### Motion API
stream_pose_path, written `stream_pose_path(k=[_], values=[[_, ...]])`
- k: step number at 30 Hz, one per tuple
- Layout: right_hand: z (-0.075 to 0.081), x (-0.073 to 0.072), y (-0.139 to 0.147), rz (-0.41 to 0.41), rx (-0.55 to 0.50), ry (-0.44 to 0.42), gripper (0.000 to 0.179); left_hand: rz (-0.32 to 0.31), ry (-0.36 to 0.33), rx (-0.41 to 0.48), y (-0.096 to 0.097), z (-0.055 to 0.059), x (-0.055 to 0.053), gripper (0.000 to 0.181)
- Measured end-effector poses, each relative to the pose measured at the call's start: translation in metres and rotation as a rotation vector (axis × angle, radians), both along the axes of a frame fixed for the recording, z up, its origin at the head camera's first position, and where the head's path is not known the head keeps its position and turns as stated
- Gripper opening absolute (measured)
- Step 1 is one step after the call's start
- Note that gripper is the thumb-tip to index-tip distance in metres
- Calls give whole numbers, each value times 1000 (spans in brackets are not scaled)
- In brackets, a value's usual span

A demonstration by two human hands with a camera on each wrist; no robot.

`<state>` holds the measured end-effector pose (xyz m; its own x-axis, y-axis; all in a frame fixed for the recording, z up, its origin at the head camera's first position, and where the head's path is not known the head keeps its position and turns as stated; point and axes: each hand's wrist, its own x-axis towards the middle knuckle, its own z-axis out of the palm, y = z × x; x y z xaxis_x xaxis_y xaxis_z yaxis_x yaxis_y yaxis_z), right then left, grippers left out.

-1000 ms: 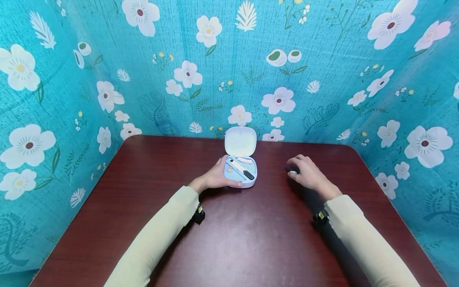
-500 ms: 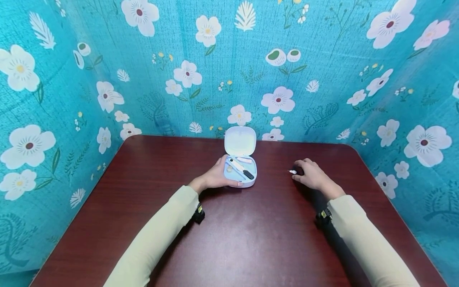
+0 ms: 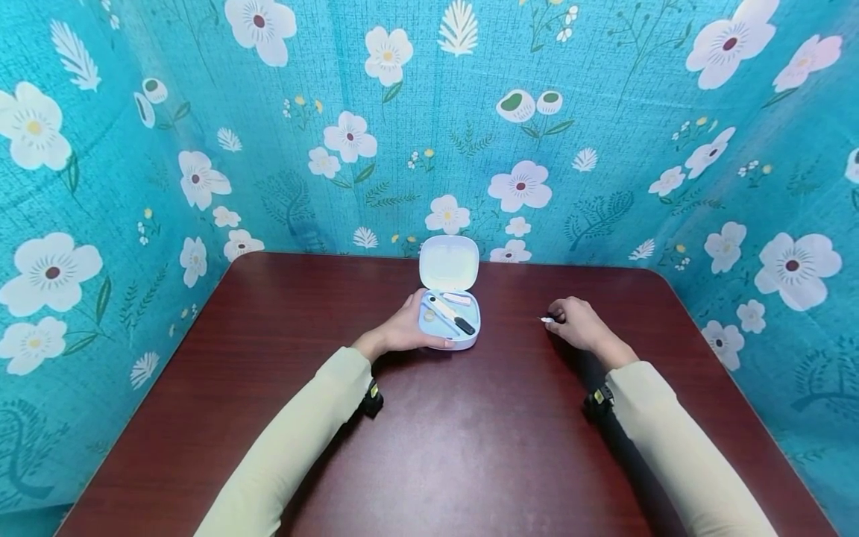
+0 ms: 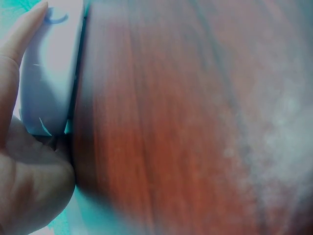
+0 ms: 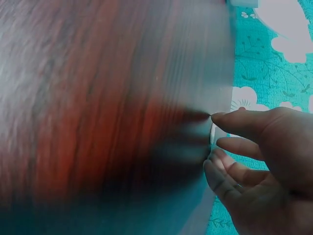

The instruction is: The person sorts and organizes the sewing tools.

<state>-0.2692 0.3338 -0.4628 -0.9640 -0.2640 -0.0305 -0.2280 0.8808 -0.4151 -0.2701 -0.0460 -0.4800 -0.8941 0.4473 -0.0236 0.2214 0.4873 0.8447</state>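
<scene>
In the head view my left hand (image 3: 405, 326) grips the left side of a pale blue-white hinged case (image 3: 463, 345), thumb along its front edge. Its lid (image 3: 449, 262) stands up at the back. Inside lie a white stick with a black end (image 3: 450, 312), a pale pinkish piece (image 3: 457, 298) and a small round beige piece (image 3: 429, 316). To the right, my right hand (image 3: 582, 325) has curled fingers around a small white pointed item (image 3: 546, 320) at the tabletop. The right wrist view shows this white item (image 5: 212, 132) between thumb and fingers, mostly hidden.
The dark red-brown table (image 3: 429, 447) has rounded far corners. Blue-green flowered cloth (image 3: 403, 149) hangs close behind it and along both sides. A small black device (image 3: 371, 399) is strapped at the left wrist, and another (image 3: 599, 400) at the right.
The right hand first covered the white item, then drew right and uncovered its pointed end; its fingers have since drawn closer together. The left hand and the case stay in place.
</scene>
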Motion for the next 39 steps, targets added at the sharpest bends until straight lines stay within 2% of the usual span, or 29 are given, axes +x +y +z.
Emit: stream_pose_path(k=[12,15,18,21,24,39], values=[[-8,-1,-23,-12,-37,19,8,-7,0,-28,-1,0,0,117],[-9,0,-26,-13,-88,10,5,-8,0,-30,-1,-1,0,117],[-8,1,-29,2,-163,-36,6,-12,-2,-30,-2,-1,0,117],[-6,2,-33,23,-238,-84,7,-11,-7,-28,-2,-2,1,117],[-3,5,-39,46,-276,-96,8,-7,-13,-18,-2,-3,3,118],[25,12,-77,100,-275,-13,6,-10,-6,-23,-1,1,-1,120]])
